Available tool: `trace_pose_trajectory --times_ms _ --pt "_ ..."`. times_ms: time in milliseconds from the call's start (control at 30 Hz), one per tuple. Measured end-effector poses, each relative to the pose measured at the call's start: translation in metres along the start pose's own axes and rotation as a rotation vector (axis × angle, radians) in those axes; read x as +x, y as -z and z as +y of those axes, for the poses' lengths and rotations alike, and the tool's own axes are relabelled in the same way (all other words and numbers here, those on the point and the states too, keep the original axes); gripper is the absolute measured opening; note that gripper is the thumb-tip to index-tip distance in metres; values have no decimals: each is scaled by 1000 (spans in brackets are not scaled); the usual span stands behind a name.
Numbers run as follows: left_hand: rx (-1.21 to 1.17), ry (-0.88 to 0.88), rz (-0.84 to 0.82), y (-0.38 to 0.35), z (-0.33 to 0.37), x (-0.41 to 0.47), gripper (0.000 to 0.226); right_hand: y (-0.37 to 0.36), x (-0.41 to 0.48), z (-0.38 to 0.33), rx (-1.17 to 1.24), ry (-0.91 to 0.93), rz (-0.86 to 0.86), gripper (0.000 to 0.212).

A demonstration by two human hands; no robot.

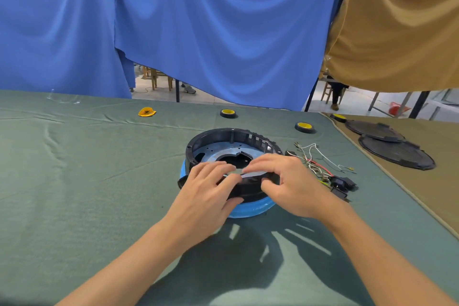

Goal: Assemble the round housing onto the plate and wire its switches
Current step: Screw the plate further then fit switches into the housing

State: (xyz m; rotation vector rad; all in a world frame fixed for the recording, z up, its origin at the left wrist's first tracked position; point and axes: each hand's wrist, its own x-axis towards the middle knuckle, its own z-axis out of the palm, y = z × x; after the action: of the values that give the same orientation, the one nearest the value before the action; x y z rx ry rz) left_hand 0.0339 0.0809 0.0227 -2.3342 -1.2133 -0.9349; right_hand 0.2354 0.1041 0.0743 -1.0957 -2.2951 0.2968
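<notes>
A black round housing point(213, 138) sits on a blue-filmed plate point(255, 208) in the middle of the green cloth. A grey-blue metal disc point(218, 149) lies inside the housing. My left hand point(211, 191) grips the housing's near rim, fingers over the top and thumb against the outer wall. My right hand point(288, 181) grips the same rim further right, its fingertips pinching at the inner edge. A bundle of white, red and dark wires point(315, 159) with black switches point(342, 185) lies just right of the housing, attached to it.
Two yellow-cored tape rolls point(228, 113) point(304, 127) stand behind the housing; a third point(338, 117) is at the seam with the tan cloth. Two black round covers point(395, 151) lie at the right. A small yellow piece point(147, 112) lies far left. Blue and tan curtains hang behind.
</notes>
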Motion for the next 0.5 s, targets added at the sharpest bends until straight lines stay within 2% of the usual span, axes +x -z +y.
trace_pose_trajectory --times_ms 100,233,267,333,400,500 --pt "-71 -11 25 -10 -4 0 27 5 -10 23 77 -192 244 32" --pt "-143 16 102 -16 -5 1 21 14 -18 69 -54 -508 482 28" --pt "-157 27 110 -17 -4 1 20 16 -18 79 -92 -574 483 27" --pt "-161 40 111 -18 -3 1 22 14 -16 95 -184 -651 375 27" --pt "-149 30 110 -19 -4 -1 22 10 -12 105 -310 -651 244 27" --pt "-103 -11 87 -21 -7 -4 33 5 -3 113 -402 -665 176 24"
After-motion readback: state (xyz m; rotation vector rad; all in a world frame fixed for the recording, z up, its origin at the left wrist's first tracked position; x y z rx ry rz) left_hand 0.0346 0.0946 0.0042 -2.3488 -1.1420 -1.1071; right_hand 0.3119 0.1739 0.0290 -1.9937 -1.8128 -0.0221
